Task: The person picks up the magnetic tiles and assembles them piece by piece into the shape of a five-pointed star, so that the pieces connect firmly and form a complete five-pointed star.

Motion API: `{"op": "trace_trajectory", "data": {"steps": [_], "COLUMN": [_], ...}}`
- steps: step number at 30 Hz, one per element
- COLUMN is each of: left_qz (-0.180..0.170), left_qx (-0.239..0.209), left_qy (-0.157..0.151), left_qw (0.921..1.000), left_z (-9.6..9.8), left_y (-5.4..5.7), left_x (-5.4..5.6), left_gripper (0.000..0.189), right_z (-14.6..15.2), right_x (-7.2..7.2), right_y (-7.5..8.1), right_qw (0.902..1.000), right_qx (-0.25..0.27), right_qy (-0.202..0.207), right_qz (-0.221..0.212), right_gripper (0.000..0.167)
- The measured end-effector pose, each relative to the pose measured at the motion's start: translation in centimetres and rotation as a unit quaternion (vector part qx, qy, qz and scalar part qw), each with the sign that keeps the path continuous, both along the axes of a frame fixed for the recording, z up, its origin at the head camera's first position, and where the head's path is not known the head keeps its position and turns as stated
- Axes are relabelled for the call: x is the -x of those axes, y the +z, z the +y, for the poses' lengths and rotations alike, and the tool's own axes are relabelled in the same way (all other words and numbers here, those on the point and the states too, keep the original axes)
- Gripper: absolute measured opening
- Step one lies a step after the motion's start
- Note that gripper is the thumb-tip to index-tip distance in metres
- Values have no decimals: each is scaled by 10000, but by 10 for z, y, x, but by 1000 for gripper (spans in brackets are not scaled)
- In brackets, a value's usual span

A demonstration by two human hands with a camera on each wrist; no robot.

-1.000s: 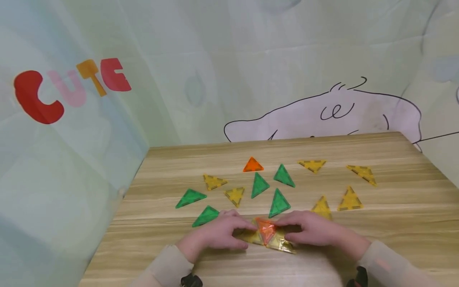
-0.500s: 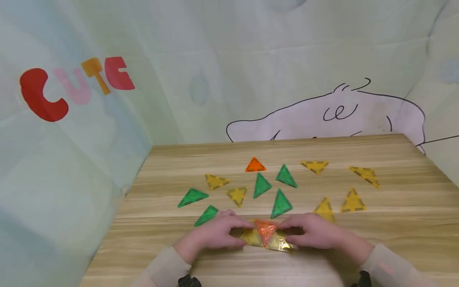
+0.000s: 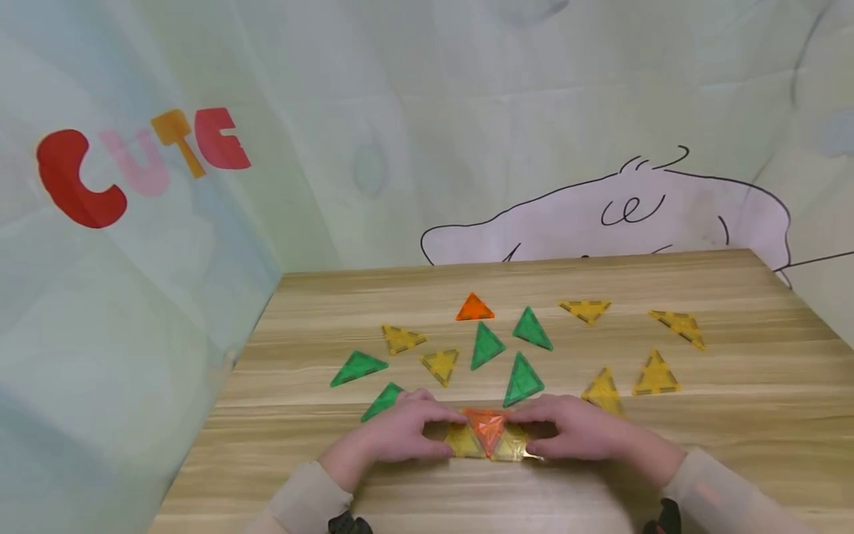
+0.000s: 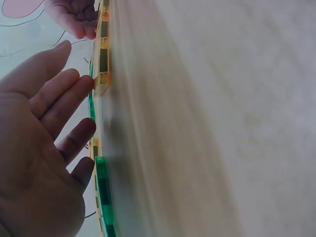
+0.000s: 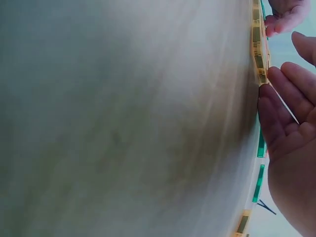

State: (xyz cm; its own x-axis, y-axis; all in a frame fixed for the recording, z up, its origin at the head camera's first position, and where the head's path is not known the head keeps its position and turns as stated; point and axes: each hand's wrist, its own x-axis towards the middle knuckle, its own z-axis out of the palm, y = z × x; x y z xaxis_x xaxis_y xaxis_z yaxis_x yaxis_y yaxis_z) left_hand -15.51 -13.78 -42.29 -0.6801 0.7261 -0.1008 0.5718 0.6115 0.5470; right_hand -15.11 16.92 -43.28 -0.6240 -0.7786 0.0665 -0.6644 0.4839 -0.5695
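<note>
Near the front of the table, in the head view, a translucent orange triangle tile (image 3: 488, 428) lies point-down between a left yellow triangle tile (image 3: 463, 443) and a right yellow triangle tile (image 3: 510, 444), edges together. My left hand (image 3: 408, 428) touches the row's left end, and my right hand (image 3: 575, 428) its right end. In the left wrist view the left hand (image 4: 44, 143) has its fingers extended and thumb apart. Fingertips of the right hand (image 5: 295, 123) meet the tile edge (image 5: 257, 44) in the right wrist view; that thumb is also free.
Farther back lie several green triangle tiles (image 3: 523, 380), several yellow triangle tiles (image 3: 657, 374) and a single orange triangle tile (image 3: 474, 308). The wooden table (image 3: 320, 311) ends against a printed curtain (image 3: 373, 170). One green tile (image 3: 382, 401) lies just beyond my left hand.
The joined row has shifted slightly left and turned straighter, its right end coming up level with its left. Both hands moved slightly left with it. The loose tiles stayed put.
</note>
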Motion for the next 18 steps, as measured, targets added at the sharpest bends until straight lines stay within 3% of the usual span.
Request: {"op": "trace_trajectory", "data": {"steps": [7, 13, 18], "left_qz": [7, 380, 666], "left_qx": [-43, -191, 62], "left_qy": [208, 696, 1090], "left_qw": [9998, 9967, 9918], "left_z": [0, 0, -1], "left_y": [4, 6, 5], "left_x": [2, 18, 32], "left_gripper": [44, 47, 53], "right_z": [0, 3, 4], "right_x": [0, 1, 0], "right_y": [4, 3, 2], "right_qw": [10000, 9991, 9992], "right_qx": [-33, 261, 170], "right_qy": [6, -26, 3], "right_qz": [20, 346, 369], "right_gripper": [45, 43, 45]}}
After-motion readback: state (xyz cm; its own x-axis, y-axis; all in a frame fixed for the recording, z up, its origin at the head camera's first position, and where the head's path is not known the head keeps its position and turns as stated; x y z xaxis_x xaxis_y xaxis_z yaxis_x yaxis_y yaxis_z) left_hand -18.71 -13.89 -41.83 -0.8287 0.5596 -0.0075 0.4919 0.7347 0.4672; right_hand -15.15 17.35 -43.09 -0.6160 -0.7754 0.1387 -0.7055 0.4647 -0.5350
